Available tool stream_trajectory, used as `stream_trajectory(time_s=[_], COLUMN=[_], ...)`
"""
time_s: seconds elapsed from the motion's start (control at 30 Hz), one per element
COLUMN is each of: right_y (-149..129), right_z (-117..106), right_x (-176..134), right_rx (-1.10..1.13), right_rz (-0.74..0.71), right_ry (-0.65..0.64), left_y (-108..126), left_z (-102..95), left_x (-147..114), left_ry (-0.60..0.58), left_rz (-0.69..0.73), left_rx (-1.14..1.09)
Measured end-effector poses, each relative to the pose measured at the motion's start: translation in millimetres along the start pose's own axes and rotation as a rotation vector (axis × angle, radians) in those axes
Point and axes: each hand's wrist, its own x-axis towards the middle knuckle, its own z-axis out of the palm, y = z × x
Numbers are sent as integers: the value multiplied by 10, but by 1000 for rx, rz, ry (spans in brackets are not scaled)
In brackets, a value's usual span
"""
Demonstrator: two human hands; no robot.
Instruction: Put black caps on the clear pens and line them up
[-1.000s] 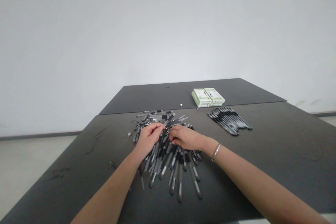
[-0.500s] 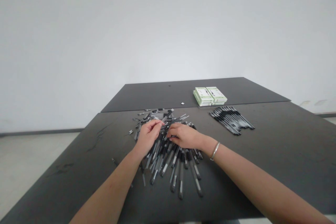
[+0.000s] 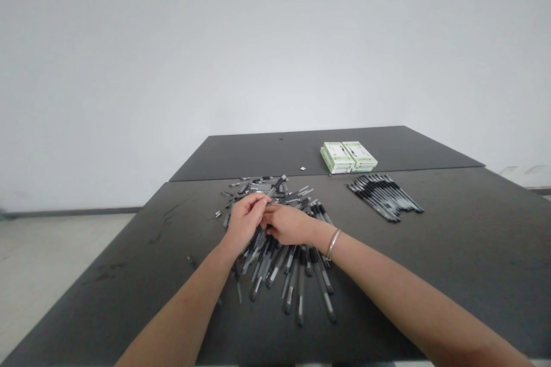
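Holding a thin pen (image 3: pixel 276 187) in the left hand (image 3: pixel 245 221), pinched between the thumb and the pointing finger. Tipped up and to the right, with a dark part near the far end. Bent only a little at the left wrist, with the back of the hand facing up. Stretched long with the left arm (image 3: pixel 189 301), from the bottom edge up and to the right.

Curled in with the right hand (image 3: pixel 286 223), fingers bent and pointing left, thumb tucked low. Set right beside the left fingertips, maybe touching. Cannot tell about anything inside the right fingers, too well hidden from here. Nearly straight at the right wrist, with a silver bangle (image 3: pixel 333 243) around it. Slanted up and to the left with the right arm (image 3: pixel 413 292).

Can see a big messy pile of pens (image 3: pixel 279 266) under both hands on the dark desk (image 3: pixel 465 229). Can see a neat row of pens (image 3: pixel 384 196) off to the right, well apart from the pile, and green and white boxes (image 3: pixel 338 156) just behind the row.
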Motion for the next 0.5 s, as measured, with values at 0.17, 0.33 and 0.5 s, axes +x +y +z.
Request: stream_trajectory(time_s=[0.17, 0.33, 0.5], right_y=[33, 35, 40], right_z=[-61, -94, -87], right_x=[-48, -76, -92], right_rx=[49, 121, 159], right_rz=[-8, -14, -92], right_ry=[-40, -2, -43], left_y=[19, 14, 15], left_z=[4, 0, -4], left_x=[-9, -5, -2], left_ry=[-6, -4, -12], left_rz=[-8, -6, -5], left_rx=[-21, -13, -14])
